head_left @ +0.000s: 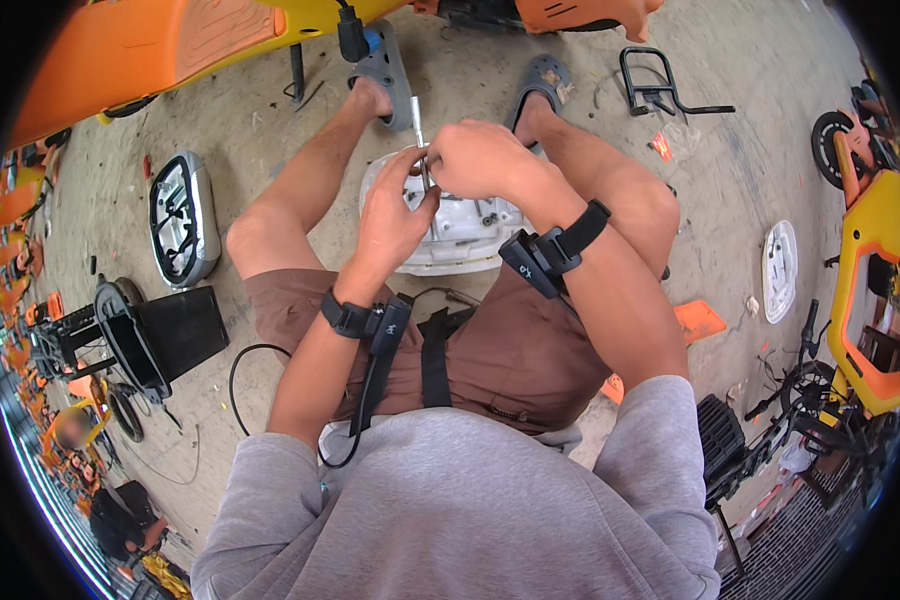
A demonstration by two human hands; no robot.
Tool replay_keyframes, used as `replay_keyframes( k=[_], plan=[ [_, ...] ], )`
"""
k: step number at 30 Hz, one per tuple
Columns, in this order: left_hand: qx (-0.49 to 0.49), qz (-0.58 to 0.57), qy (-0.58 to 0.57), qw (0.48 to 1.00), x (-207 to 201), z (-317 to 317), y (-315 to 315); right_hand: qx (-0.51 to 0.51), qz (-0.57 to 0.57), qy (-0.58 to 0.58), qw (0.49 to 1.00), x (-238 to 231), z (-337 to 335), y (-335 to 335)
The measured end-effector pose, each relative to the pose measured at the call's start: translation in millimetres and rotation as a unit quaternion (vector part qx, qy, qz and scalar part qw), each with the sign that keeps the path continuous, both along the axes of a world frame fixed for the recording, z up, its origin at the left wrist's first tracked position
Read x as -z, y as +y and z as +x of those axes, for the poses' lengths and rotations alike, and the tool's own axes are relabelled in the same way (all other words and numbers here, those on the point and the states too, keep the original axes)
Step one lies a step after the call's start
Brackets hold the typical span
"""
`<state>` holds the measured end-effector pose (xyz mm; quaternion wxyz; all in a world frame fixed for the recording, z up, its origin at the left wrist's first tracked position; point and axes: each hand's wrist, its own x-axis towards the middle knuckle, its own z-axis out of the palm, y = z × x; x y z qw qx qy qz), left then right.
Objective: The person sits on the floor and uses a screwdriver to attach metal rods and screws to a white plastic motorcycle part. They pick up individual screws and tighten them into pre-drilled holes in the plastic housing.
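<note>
As the view looks down past someone seated low, nearest come grey sleeves (650,440) and brown shorts (510,350), with a black strapped device on each wrist. Beyond the lap, between the bent knees, the left hand (395,205) pinches a slim silver rod (418,122) between thumb and fingers. The right hand (482,160) is curled close against the rod from the other side; its fingertips are hidden, so whether they grip too, I cannot tell. The work seems partway along: the rod is up in the hands, small dark parts (486,217) sit on a white plastic shell (450,264) underneath, and nothing there clearly reads as finished; how much is left cannot be made out. The rod's long axis runs almost straight away from the body, leaning a touch left, its thicker, brighter end outermost, toward the left foot; how steeply it tilts is unclear. Farther out, grey clogs (397,90) rest on a concrete floor (250,125), a black tubular frame (708,109) lies to the right, and an orange-and-yellow vehicle body (120,70) stretches across the upper left.
</note>
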<state>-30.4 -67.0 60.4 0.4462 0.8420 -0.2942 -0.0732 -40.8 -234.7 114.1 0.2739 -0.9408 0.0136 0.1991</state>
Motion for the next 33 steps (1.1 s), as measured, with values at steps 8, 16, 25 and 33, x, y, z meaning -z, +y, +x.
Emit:
replay_keyframes(
  k=[8,16,25,33],
  plan=[
    [0.026,0.034,0.080,0.996,-4,6,4,0.035,-0.051,-0.154,0.986,8,-1,-1],
    [0.010,0.052,-0.149,0.987,-5,11,7,-0.059,-0.114,0.030,0.991,-15,0,-3],
    [-0.094,0.098,-0.166,0.977,0,10,13,-0.021,-0.091,0.032,0.995,-10,1,0],
    [-0.012,0.015,0.108,0.994,-14,-6,4,0.003,-0.070,0.053,0.996,-1,4,5]
  ],
)
